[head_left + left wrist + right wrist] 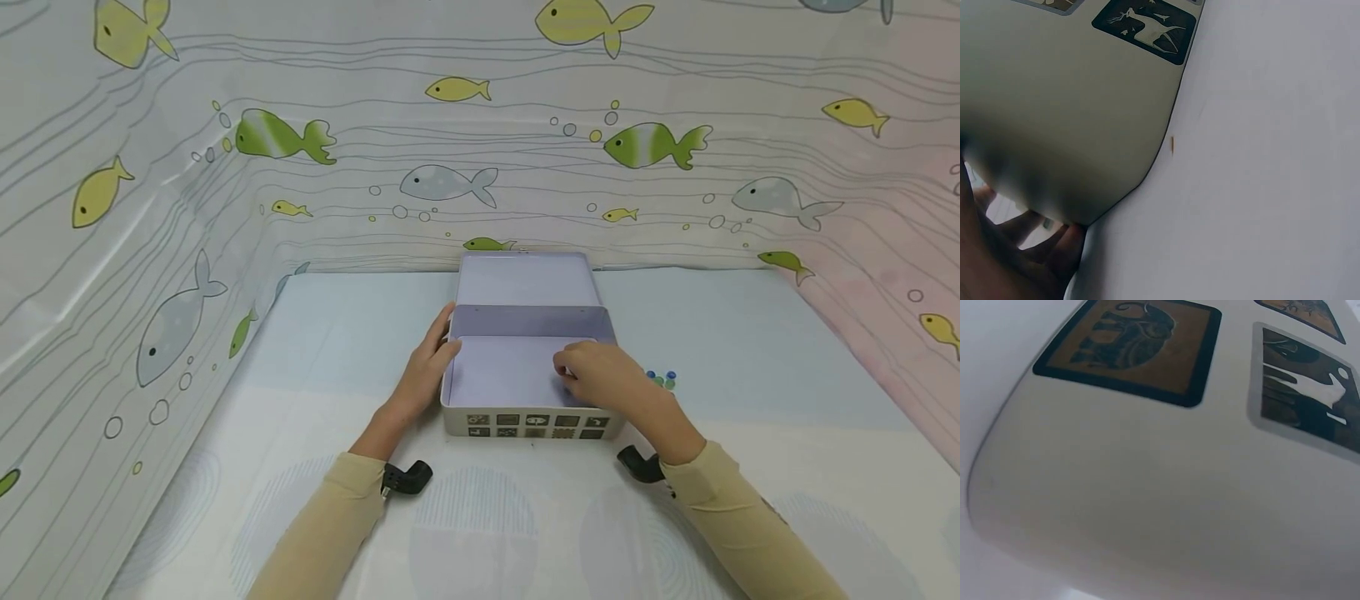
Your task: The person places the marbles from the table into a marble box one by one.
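Note:
An open, pale lilac-lined box (495, 375) with a hinged lid (528, 279) stands in front of me, the lid laid back. Small pictures, among them animals, line its cream outer wall (1072, 112). My left hand (426, 367) grips the box's left side, thumb at the rim and fingers along the outside; they show again in the left wrist view. Over the box's right part, my right hand (603, 375) reaches in with curled fingers. Whether they hold something is hidden. The right wrist view shows only the pictured box wall (1135, 456), without the hand.
Several small blue and green glass-like pieces (660, 381) lie on the table just right of the box, beside my right wrist. A fish-patterned sheet (375, 125) covers the walls behind and at both sides. Dark wrist devices (407, 477) sit under both sleeves' cuffs.

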The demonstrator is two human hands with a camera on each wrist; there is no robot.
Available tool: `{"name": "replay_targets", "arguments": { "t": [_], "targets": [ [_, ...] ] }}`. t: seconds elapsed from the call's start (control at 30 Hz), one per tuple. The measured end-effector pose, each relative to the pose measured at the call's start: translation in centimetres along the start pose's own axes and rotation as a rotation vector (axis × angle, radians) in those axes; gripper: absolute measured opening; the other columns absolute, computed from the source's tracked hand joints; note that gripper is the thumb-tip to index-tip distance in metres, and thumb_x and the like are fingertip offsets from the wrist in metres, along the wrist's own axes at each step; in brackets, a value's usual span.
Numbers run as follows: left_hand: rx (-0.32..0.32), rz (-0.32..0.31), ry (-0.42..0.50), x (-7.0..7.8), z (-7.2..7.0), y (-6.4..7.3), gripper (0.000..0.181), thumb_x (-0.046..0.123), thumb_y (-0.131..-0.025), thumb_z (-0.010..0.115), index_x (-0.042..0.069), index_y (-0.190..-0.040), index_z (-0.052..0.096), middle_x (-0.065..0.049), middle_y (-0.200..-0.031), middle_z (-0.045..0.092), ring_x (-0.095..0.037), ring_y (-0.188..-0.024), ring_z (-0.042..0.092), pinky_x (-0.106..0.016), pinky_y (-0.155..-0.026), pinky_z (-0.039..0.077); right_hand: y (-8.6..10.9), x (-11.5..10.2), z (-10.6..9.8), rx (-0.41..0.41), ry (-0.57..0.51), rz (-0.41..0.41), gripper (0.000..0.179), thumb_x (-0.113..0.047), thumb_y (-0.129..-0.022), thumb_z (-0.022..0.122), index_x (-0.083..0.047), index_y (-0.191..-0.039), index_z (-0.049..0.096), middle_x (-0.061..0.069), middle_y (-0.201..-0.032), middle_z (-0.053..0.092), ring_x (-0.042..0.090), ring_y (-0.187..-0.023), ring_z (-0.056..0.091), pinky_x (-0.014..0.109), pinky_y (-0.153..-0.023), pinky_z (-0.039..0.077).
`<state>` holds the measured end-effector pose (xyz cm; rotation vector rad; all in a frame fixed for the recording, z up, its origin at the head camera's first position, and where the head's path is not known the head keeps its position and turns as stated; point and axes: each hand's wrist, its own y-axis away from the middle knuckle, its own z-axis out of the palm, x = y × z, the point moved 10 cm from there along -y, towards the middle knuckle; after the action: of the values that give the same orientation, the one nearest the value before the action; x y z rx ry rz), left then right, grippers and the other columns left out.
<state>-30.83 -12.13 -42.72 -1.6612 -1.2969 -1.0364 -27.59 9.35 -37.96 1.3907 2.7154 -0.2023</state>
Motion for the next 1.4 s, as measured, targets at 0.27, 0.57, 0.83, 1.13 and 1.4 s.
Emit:
{"name": "replay_targets", "arguments": {
  "t": [0.27,0.57,0.83,1.13,1.4],
  "targets": [
    [-0.003,0.010,-0.005,0.1,0.1,0.0,0.062,0.041,-0.103,0.040,0.039,-0.159,0.013,0.001,-0.165,0.024,-0.028,-0.151,0.028,-0.057,-0.120,0.028,0.3,-0.1,-0.8,0.030,-0.046,-0.016,0.009,-0.009,-0.091,0.067,-0.010,-0.098,0.073,-0.001,-0.090,0.070,0.009,-0.073,0.058,0.027,-0.065,0.051],
    [0.009,0.004,0.004,0.1,-0.1,0.1,0.061,0.039,-0.103,0.040,0.041,-0.159,0.014,0.002,-0.165,0.025,-0.027,-0.151,0.029,-0.056,-0.120,0.028,0.5,0.0,-1.8,0.036,-0.106,-0.053,0.009,-0.008,-0.091,0.066,-0.009,-0.096,0.072,-0.003,-0.089,0.069,0.011,-0.080,0.061,0.031,-0.073,0.053],
    [0.013,0.007,-0.004,0.0,-0.1,0.1,0.061,0.039,-0.104,0.039,0.042,-0.158,0.013,0.003,-0.165,0.024,-0.026,-0.151,0.028,-0.056,-0.120,0.027,1.0,0.8,-3.2,0.056,-0.180,-0.049,0.014,-0.006,-0.090,0.065,-0.008,-0.101,0.073,-0.001,-0.097,0.072,0.015,-0.090,0.065,0.036,-0.081,0.055],
    [0.006,0.009,-0.010,0.1,0.1,0.0,0.061,0.040,-0.103,0.039,0.041,-0.159,0.014,-0.001,-0.165,0.025,-0.029,-0.151,0.029,-0.058,-0.119,0.027,1.9,2.6,-4.9,0.109,-0.192,0.001,0.014,-0.003,-0.090,0.064,-0.008,-0.101,0.072,0.001,-0.097,0.071,0.018,-0.093,0.065,0.038,-0.084,0.055],
    [-0.012,0.012,0.000,0.1,0.2,-0.1,0.062,0.039,-0.104,0.040,0.038,-0.159,0.013,-0.002,-0.165,0.024,-0.029,-0.152,0.028,-0.057,-0.120,0.026,2.6,3.8,-5.5,0.171,-0.202,-0.006,0.016,0.000,-0.089,0.064,-0.010,-0.098,0.072,0.000,-0.094,0.069,0.016,-0.090,0.063,0.037,-0.081,0.054]
  ]
}}
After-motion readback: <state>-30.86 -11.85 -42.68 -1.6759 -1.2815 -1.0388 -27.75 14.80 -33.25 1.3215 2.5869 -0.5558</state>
